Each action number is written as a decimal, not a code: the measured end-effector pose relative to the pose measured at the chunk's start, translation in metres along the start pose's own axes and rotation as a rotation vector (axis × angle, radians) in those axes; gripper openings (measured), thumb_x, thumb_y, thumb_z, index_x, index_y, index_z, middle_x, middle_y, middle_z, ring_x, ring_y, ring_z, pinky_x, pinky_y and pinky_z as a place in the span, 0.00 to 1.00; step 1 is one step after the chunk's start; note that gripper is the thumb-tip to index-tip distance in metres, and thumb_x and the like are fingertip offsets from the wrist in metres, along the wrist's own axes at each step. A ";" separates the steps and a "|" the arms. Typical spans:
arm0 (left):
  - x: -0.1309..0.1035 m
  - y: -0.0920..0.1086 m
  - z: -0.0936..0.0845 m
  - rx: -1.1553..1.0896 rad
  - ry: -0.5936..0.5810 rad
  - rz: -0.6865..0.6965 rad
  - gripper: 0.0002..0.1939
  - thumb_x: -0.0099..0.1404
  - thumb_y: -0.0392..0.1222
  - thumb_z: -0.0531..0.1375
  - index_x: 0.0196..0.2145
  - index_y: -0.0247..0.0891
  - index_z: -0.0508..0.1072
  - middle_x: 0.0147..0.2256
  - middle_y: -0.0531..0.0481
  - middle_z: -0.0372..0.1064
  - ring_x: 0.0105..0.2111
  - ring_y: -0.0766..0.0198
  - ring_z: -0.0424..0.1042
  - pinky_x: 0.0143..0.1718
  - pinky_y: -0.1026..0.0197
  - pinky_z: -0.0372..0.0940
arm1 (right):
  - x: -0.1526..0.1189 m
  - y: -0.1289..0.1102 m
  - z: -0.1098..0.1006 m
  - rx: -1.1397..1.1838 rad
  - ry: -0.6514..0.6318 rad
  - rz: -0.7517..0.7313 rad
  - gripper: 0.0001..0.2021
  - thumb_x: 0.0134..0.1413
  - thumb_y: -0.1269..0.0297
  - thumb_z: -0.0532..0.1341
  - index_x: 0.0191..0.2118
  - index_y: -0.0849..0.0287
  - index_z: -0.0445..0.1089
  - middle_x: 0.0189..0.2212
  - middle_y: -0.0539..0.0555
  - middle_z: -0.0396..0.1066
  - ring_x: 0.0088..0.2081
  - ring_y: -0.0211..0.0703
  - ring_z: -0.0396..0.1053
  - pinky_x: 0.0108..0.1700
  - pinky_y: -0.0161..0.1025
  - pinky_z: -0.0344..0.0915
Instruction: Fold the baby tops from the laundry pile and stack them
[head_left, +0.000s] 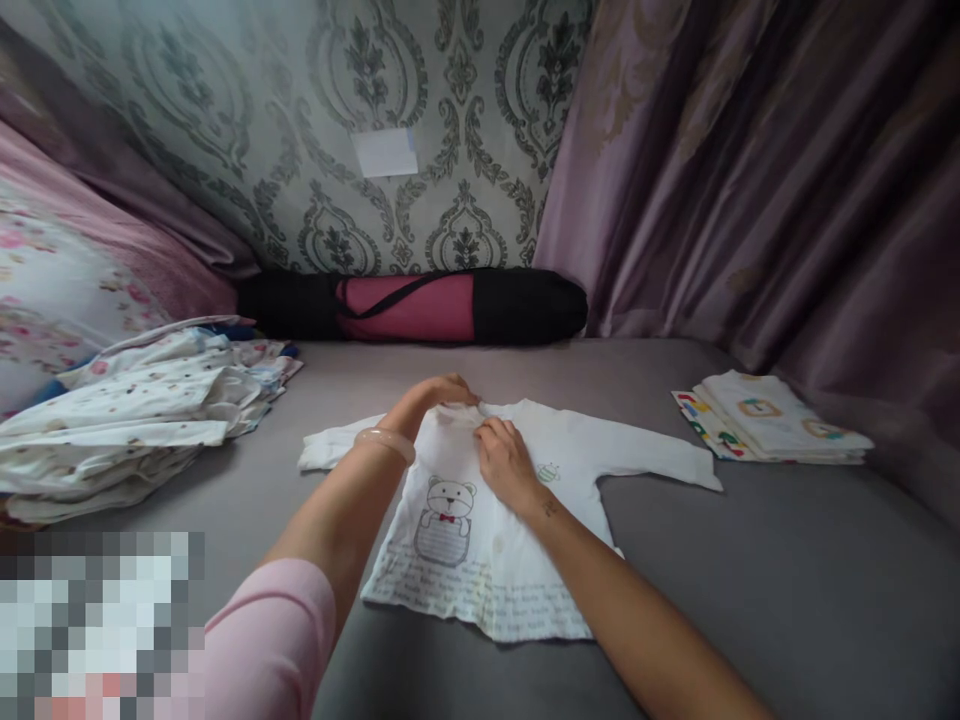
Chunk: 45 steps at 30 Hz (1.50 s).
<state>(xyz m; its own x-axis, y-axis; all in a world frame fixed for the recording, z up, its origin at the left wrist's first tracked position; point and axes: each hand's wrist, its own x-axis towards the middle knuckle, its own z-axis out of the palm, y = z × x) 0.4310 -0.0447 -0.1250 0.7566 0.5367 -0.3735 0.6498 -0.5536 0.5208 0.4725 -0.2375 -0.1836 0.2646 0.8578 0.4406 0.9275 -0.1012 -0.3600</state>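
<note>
A small white long-sleeved baby shirt [517, 560] lies spread flat, front up, with its sleeves out to both sides. Its front carries a bear drawing, a small green print and lines of lettering along the hem. My left hand [450, 388] is at the collar, its fingers bent over the neckline and partly hidden. Just below the collar, my right hand [504, 455] is closed, with fingertips pinching the shirt's front edge near the neck opening.
A pile of printed baby clothes [187, 400] lies on the left of the grey sheet [787, 570]. Folded clothes [780, 415] are stacked at the right. A long black and pink bag [420, 305] rests against the patterned wall, between purple curtains [675, 180].
</note>
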 end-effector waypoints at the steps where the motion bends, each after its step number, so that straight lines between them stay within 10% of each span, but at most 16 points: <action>1: 0.000 0.000 -0.002 -0.019 -0.015 0.000 0.16 0.55 0.52 0.62 0.31 0.34 0.77 0.27 0.49 0.71 0.27 0.65 0.65 0.27 0.65 0.58 | 0.000 0.000 0.000 -0.004 -0.004 0.002 0.13 0.62 0.73 0.50 0.40 0.58 0.71 0.40 0.57 0.70 0.43 0.48 0.62 0.48 0.42 0.60; 11: -0.007 -0.001 -0.012 -0.221 -0.143 0.102 0.13 0.50 0.47 0.63 0.29 0.34 0.77 0.22 0.52 0.67 0.24 0.67 0.60 0.26 0.65 0.55 | 0.001 -0.001 -0.002 -0.032 -0.048 0.010 0.12 0.63 0.73 0.50 0.41 0.59 0.71 0.42 0.57 0.69 0.43 0.48 0.62 0.48 0.42 0.60; 28: -0.010 -0.028 0.037 0.452 0.358 0.388 0.19 0.72 0.51 0.44 0.45 0.41 0.69 0.44 0.43 0.72 0.40 0.56 0.73 0.39 0.60 0.61 | 0.001 -0.005 -0.001 -0.153 -0.103 0.016 0.13 0.61 0.74 0.49 0.43 0.60 0.70 0.47 0.60 0.68 0.45 0.50 0.60 0.47 0.44 0.58; 35: -0.004 -0.030 0.043 0.486 0.472 0.070 0.24 0.72 0.57 0.41 0.46 0.39 0.68 0.38 0.42 0.75 0.40 0.53 0.75 0.39 0.59 0.62 | 0.001 -0.004 -0.004 -0.123 -0.149 0.036 0.15 0.61 0.74 0.49 0.46 0.59 0.71 0.55 0.57 0.66 0.47 0.49 0.59 0.50 0.44 0.57; 45: -0.011 -0.008 0.039 0.535 0.501 -0.159 0.15 0.69 0.32 0.45 0.48 0.31 0.65 0.47 0.33 0.68 0.46 0.50 0.71 0.42 0.55 0.65 | 0.008 0.002 -0.013 0.103 -0.227 0.044 0.16 0.60 0.72 0.51 0.48 0.59 0.72 0.54 0.57 0.68 0.52 0.46 0.63 0.56 0.43 0.59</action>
<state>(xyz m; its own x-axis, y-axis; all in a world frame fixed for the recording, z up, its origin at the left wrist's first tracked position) 0.4203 -0.0709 -0.1545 0.6097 0.7912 0.0478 0.7922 -0.6103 -0.0027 0.4802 -0.2376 -0.1701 0.2273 0.9460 0.2312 0.8814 -0.0989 -0.4618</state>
